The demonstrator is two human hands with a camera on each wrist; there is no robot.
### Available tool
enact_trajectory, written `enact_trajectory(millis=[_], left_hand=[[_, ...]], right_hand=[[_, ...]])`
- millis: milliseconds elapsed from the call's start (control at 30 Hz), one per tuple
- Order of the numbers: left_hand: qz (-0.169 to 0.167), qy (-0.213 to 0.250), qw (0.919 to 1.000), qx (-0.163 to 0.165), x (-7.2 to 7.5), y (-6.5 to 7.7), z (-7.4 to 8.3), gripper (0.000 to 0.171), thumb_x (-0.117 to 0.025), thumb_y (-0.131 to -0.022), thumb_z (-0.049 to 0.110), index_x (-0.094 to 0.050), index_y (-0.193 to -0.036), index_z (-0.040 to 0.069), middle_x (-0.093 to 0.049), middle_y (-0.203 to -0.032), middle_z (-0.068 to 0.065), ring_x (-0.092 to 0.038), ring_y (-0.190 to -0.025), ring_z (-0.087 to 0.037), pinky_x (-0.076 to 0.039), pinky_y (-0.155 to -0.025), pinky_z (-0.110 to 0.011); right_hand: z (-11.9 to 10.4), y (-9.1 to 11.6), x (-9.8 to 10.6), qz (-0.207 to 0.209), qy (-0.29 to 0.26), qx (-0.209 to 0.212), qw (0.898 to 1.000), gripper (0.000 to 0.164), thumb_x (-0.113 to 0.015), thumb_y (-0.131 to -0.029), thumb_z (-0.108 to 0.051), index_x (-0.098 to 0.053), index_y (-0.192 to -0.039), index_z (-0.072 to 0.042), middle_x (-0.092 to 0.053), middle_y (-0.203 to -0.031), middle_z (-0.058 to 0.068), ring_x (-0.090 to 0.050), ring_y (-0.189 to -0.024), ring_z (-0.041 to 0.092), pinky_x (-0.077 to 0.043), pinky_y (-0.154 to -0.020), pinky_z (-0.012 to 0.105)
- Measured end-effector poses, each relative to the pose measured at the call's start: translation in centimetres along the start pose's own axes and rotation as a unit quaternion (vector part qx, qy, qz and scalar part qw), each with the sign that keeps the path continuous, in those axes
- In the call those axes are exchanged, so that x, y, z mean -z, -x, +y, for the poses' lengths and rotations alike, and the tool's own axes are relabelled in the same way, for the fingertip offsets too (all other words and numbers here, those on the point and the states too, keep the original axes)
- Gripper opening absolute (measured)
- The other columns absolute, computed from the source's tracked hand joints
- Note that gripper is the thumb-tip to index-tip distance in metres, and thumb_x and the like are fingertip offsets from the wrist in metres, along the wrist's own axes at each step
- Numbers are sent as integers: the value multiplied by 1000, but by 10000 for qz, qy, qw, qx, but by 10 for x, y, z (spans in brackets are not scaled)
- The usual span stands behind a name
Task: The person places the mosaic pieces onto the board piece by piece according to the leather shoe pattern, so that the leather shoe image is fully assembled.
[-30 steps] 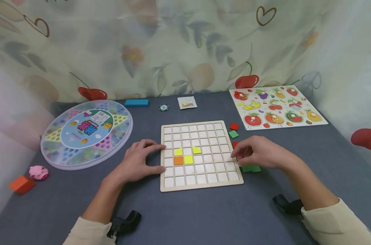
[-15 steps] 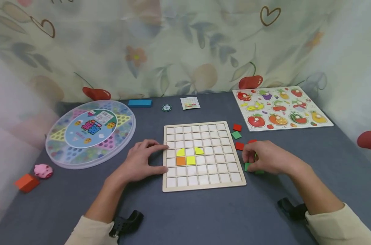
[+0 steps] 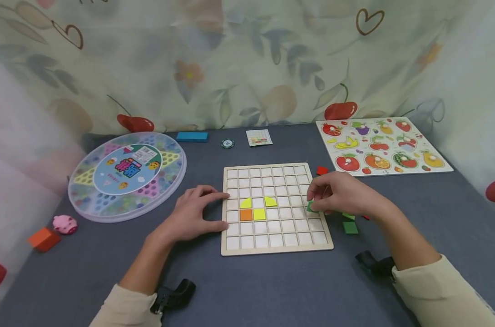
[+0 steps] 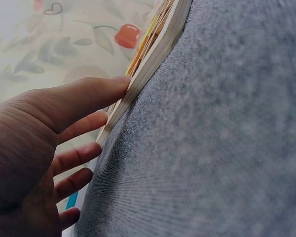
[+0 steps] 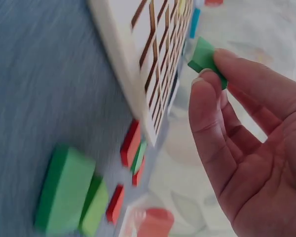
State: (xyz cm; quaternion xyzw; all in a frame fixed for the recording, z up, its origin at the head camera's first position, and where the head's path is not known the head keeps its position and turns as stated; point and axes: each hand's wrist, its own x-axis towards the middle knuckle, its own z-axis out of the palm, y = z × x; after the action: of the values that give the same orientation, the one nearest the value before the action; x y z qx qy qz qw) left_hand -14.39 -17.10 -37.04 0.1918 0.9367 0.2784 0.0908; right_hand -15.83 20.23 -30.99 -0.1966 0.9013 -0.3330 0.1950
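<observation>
A pale wooden grid board [image 3: 277,251] lies on the dark cloth. Set in its cells are an orange square tile [image 3: 245,215], a yellow square tile [image 3: 259,214] and two yellow round-cornered tiles [image 3: 270,201]. My left hand [image 3: 193,212] rests at the board's left side, its thumb [image 4: 101,94] and fingertips touching the edge without curling round it. Between thumb and index finger, my right hand [image 3: 346,193] pinches a small green tile [image 5: 203,55] over the board's right-hand columns. Loose green tiles [image 3: 350,227] and red tiles [image 5: 131,143] lie right of the board, partly hidden by that hand.
At the left stands a round Chinese checkers case [image 3: 77,193], with a pink pig figure [image 3: 65,224] and an orange block [image 3: 44,239] before it. Along the back are a blue block [image 3: 192,136], a chip [image 3: 227,143], a pattern card [image 3: 259,137] and a fruit puzzle board [image 3: 394,170].
My right hand moved from the board's right edge to the loose tiles, picked up a green one and brought it back left over the board. The left hand stays at the board's edge.
</observation>
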Motion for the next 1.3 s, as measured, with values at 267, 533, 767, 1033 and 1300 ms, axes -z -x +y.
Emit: enact_trajectory(millis=[267, 533, 767, 1033, 1300], left_hand=[[-6, -15, 10000, 0, 0, 0, -1, 69, -81, -86, 46, -59, -147, 24, -48, -146, -13, -38, -132, -37, -27, -111, -65], [3, -40, 10000, -25, 0, -1, -1, 68, -80, -86, 47, -59, -147, 24, -48, -146, -13, -39, -132, -38, -27, -111, -66], [32, -16, 9999, -125, 0, -1, -1, 66, -80, -87, 46, -60, -146, 24, -49, -145, -13, -39, -132, -39, -27, -111, -67], [57, -31, 9999, -145, -2, -1, -2, 65, -80, -87, 46, -60, -145, 24, -49, -144, -13, -40, -131, -38, -28, -110, -67], [81, -43, 9998, -165, -1, 1, -3, 65, -80, -87, 47, -60, -145, 25, -49, -144, -13, -41, -130, -38, -28, -109, -67]], right_hand=[[-25, -31, -30, -328, -200, 264, 9989, 4, -75, -89, -9, -74, -92, -12, -66, -79, 2, -62, -67, 18, -53, -67, 35], [-52, -54, -50, -641, -135, 602, 9960, 5, -73, -89, -8, -76, -92, -11, -65, -79, 0, -59, -71, 16, -51, -68, 32], [-69, -68, -65, -918, -165, 799, 9924, 10, -72, -88, -4, -76, -91, -13, -65, -74, -1, -60, -64, 13, -50, -69, 30], [-81, -73, -81, -923, 214, 625, 9935, 14, -73, -88, 1, -78, -86, -12, -67, -72, -3, -59, -64, 11, -51, -69, 28], [-87, -68, -89, -530, 1136, 843, 9885, 17, -74, -87, 0, -79, -82, -16, -67, -73, -9, -57, -70, 10, -49, -69, 27]])
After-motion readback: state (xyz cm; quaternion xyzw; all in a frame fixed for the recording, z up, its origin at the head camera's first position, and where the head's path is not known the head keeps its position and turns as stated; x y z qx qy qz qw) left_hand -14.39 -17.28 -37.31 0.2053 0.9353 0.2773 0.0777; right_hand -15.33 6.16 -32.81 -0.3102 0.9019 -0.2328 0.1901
